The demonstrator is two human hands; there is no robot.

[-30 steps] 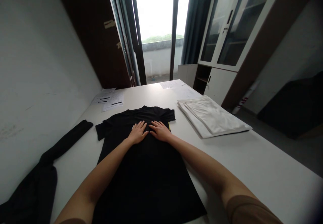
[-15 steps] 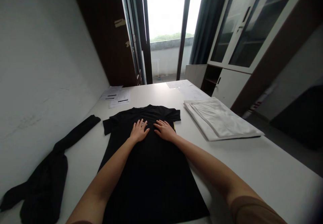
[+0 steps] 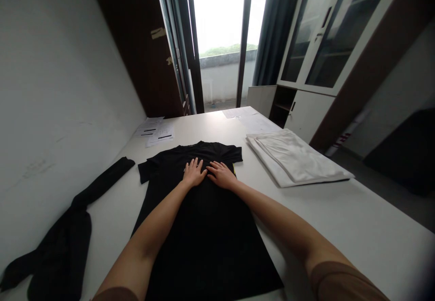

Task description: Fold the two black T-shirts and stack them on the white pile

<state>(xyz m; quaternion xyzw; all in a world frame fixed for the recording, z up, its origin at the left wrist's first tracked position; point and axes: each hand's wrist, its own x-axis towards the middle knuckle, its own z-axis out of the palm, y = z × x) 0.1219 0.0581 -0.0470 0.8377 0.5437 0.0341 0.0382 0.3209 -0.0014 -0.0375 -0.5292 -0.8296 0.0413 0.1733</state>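
Note:
A black short-sleeved T-shirt lies spread out on the white table, its collar towards the far end and its hem near me. My left hand rests flat on the chest of the shirt with the fingers spread. Close beside it, my right hand also lies flat on the cloth, fingers stretched out. The two hands nearly touch at the thumbs. Part of a small pale print shows by my left hand, and a bit of yellow shows at the shirt's right side.
A folded white cloth lies to the right. Along the left wall is a crumpled black garment. Printed papers are at the far left, more sheets at the far right. Beyond stand a glass-door cabinet and a window.
My left hand has slid to the right across the shirt, closer to my right hand. My right hand stays in place. The view has shifted slightly.

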